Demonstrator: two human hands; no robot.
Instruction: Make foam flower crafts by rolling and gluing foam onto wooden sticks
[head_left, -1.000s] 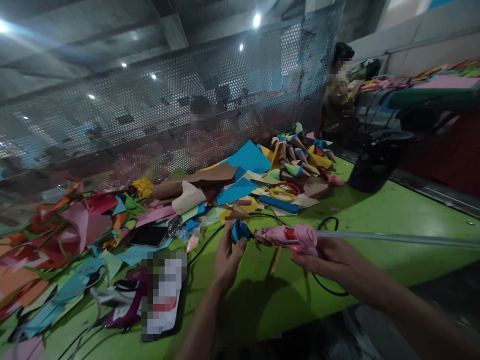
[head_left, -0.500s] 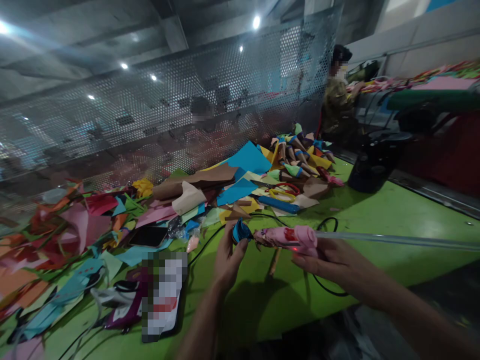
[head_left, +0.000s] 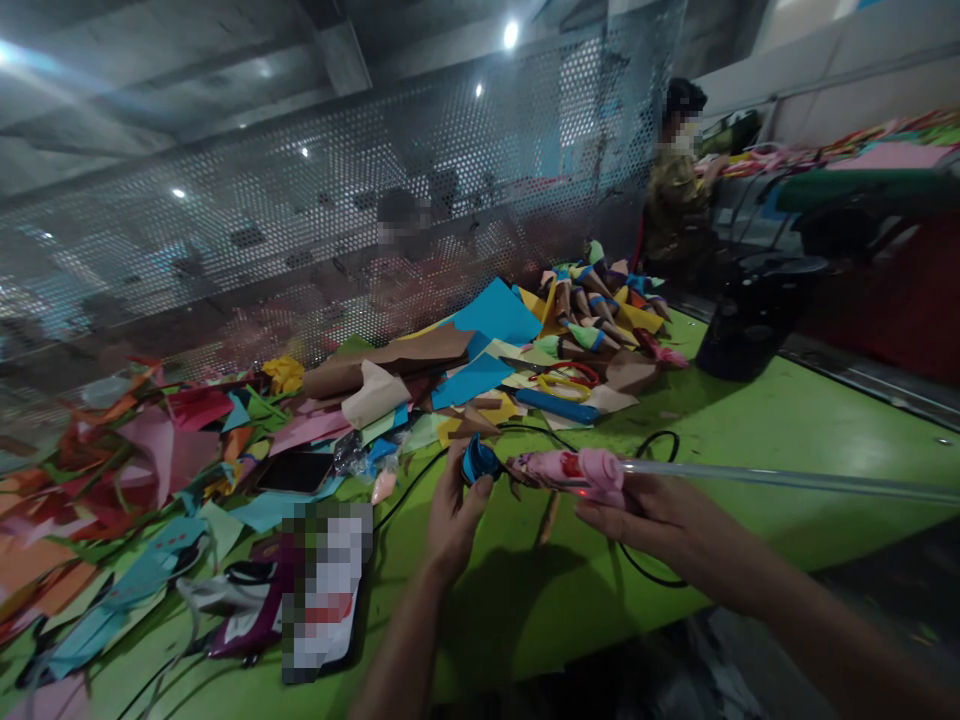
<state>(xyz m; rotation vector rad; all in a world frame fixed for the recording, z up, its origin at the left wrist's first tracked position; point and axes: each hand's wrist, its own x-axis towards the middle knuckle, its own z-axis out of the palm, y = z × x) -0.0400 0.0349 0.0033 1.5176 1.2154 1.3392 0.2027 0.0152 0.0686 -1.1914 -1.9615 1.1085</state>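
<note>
That left hand (head_left: 454, 515) pinching the blue curl (head_left: 478, 459) needs gentleness, the right hand (head_left: 660, 518) gripping the pink glue gun (head_left: 577, 468), steadiness

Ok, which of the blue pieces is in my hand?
The small curled blue piece in your left hand, near the pink glue gun's tip. The big blue sheet and smaller blue sheet lie farther back, unheld.

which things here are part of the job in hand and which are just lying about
Part of the job, being held:
left hand: rolled blue cup-shaped piece
right hand: pink plastic-looking gun-shaped tool with clear rod

Apparently just lying about:
black-screened rectangular phone
dark cylindrical container
thick blue rod-shaped object
crumpled yellow paper-like piece
</note>
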